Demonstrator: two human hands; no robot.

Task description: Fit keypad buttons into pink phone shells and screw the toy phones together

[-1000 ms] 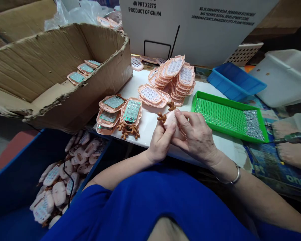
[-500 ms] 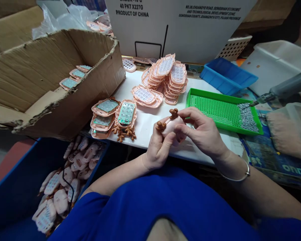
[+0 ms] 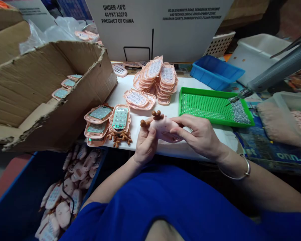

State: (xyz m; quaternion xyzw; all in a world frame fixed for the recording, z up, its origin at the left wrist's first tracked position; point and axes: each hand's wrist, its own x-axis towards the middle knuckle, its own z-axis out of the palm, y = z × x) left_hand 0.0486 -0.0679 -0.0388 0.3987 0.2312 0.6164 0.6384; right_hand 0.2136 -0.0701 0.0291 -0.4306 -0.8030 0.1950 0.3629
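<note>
We held a pink toy [image 3: 164, 128] between both hands, above the near edge of the white table [image 3: 136, 119]. Its brown antlers [image 3: 157, 115] stuck out at its left end, just beyond the left thumb and fingertips. Our left hand [image 3: 145, 145] gripped that antlered end, the thumb pressed on the near face and the fingers behind it. Our right hand [image 3: 202, 135] was closed on the opposite end, which sat between thumb and fingers; we could not tell how the hidden fingertips lay. A bracelet [image 3: 247, 172] circled the right wrist.

Near the left hand, we had stacked cases [image 3: 97, 124] with green boards inside, and beside them another board-filled case [image 3: 120, 117] with brown antlers at its near end. Beyond the toy stood a heap of pink shells [image 3: 150, 73]. To the right of that heap lay a green tray [image 3: 203, 100], with screws [image 3: 240, 112] gathered at its right end and the tip of a screwdriver [image 3: 273, 75] just above them. Further left stood a cardboard box [image 3: 57, 113], and below it a blue bin [image 3: 15, 207] held more pink toys.
</note>
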